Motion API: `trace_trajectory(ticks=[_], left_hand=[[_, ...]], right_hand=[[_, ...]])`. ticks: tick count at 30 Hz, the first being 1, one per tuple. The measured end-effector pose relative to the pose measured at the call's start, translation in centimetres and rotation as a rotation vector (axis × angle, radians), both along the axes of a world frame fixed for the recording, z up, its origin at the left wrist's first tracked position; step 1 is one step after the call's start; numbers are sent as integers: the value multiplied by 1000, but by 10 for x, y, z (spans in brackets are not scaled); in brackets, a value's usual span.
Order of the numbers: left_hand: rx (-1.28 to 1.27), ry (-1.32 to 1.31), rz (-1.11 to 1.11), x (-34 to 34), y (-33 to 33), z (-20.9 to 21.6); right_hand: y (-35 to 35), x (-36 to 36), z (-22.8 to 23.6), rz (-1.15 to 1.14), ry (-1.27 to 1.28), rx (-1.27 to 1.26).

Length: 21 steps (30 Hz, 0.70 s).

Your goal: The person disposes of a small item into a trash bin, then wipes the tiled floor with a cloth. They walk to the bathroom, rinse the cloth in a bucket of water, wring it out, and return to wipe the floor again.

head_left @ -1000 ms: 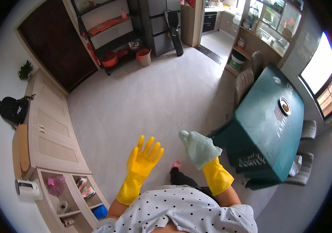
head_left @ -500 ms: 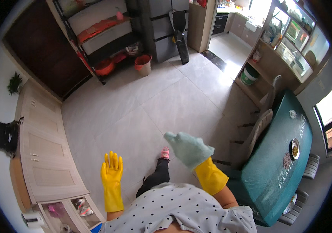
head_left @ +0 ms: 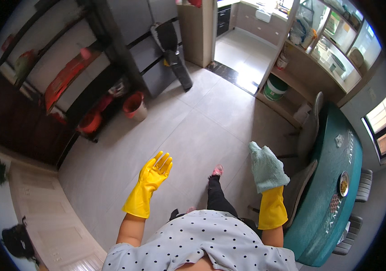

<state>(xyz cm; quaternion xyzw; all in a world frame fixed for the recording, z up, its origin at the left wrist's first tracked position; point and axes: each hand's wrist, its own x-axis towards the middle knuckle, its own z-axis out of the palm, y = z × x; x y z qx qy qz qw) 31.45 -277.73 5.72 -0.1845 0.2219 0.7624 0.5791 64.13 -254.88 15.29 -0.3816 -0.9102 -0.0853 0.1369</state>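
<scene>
My left hand (head_left: 155, 171), in a long yellow rubber glove, is raised in front of me over the floor. Its fingers are stretched out and apart, with nothing in them. A pale green cleaning mitt (head_left: 267, 169) of fluffy cloth covers my right hand (head_left: 269, 174) down to the wrist, and a yellow glove cuff (head_left: 273, 210) shows below it. How the fingers lie inside the mitt is hidden. This hand is raised near the grey chair (head_left: 302, 180) beside the table; neither hand visibly touches any furniture.
A table with a green cover (head_left: 319, 203) stands at right, bearing a bowl of food (head_left: 344, 184). Ahead are a black shelf rack (head_left: 96, 90), a bucket (head_left: 136, 108) and a grey fridge (head_left: 134, 22). Shelves hold a green-and-white tub (head_left: 274, 88). Pale cabinets (head_left: 53, 217) line the left.
My view has turned to the right, toward the kitchen doorway. My left hand has come inward with its fingers spread wider. The mitted right hand now points more upright, and a foot has stepped forward.
</scene>
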Motion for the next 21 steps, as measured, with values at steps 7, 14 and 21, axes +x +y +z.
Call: trace_trajectory(ticks=[7,14,21], left_hand=[[-390,236,-89,-72,85,-123],[-928,44,-322,-63,45,-172],[-864,63,-336,-106,112,-223]], right_hand=[[194,-57,-32,-34,-110,-8],[368,-189,-10,131,-186,160],[505,-307,-54,243,-188,157]])
